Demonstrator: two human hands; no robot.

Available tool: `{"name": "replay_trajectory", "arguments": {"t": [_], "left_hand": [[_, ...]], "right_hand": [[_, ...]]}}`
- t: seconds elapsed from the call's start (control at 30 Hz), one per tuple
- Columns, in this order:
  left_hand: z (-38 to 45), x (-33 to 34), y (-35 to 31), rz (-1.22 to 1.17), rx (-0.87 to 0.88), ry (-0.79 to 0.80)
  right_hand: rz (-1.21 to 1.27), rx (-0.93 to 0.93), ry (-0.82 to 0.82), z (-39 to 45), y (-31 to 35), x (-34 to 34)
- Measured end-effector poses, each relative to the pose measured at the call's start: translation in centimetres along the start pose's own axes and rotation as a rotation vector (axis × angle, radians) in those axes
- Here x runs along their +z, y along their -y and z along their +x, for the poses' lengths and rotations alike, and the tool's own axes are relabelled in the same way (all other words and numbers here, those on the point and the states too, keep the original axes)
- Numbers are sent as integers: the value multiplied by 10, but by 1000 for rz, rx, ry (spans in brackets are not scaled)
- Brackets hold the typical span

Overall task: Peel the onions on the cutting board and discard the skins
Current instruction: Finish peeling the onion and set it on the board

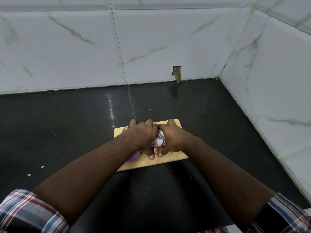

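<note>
At the far left, 2 plaid sleeves frame the view, the left sleeve [25,211] low in the corner, with 2 pale scraps [29,174] lying apart on the black countertop [67,128] beyond it. Further right, 1 wooden cutting board [175,156] sits on that countertop, well short of the marble-tiled wall [84,47]. At the board's left end 1 brownish bit of onion skin [125,129] peeks out beside the knuckles, and 1 purple peeled onion [133,157] lies under the left wrist at the board's near edge. The left hand [143,137] is curled over the pile on the board, fingers bent down around it. Between the 2 hands shows 1 bundle of white-and-purple onion skins [159,141], touching both palms. The right hand [173,137] is curled against the same bundle, thumb tip down on the board. How many onions lie beneath the hands cannot be told. Right of centre, 1 rough hole [177,73] breaks the wall just above the counter. The right sleeve [286,214] closes the lower right corner.
</note>
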State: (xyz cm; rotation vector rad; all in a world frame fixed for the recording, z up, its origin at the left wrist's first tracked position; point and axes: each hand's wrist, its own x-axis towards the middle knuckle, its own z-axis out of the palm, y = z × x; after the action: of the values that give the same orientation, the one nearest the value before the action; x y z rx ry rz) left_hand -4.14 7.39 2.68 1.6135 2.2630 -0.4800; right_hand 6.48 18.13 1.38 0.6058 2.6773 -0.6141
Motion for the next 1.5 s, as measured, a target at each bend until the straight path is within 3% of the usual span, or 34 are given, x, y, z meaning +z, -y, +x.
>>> {"name": "replay_trajectory", "arguments": {"t": [0.27, 0.4, 0.6, 0.87, 1.1, 1.33, 1.5], "left_hand": [[7, -8, -6, -133, -51, -37], [8, -8, -9, -195, -66, -82], [11, -10, -15, -354, -77, -111], [6, -12, -15, -566, -119, -206], [-2, -16, -18, -576, -100, -230], [-6, -13, -19, -642, -94, -282], [-8, -11, -20, -661, -73, -345]], "right_hand": [[73, -90, -61, 0, 2, 7], [380, -72, -96, -4, 4, 5], [572, -5, -148, -11, -1, 6], [966, -123, -110, -23, -10, 2], [1221, -68, 82, -20, -12, -5], [1251, -83, 56, -24, -6, -6], [1179, -110, -80, -23, -5, -2]]}}
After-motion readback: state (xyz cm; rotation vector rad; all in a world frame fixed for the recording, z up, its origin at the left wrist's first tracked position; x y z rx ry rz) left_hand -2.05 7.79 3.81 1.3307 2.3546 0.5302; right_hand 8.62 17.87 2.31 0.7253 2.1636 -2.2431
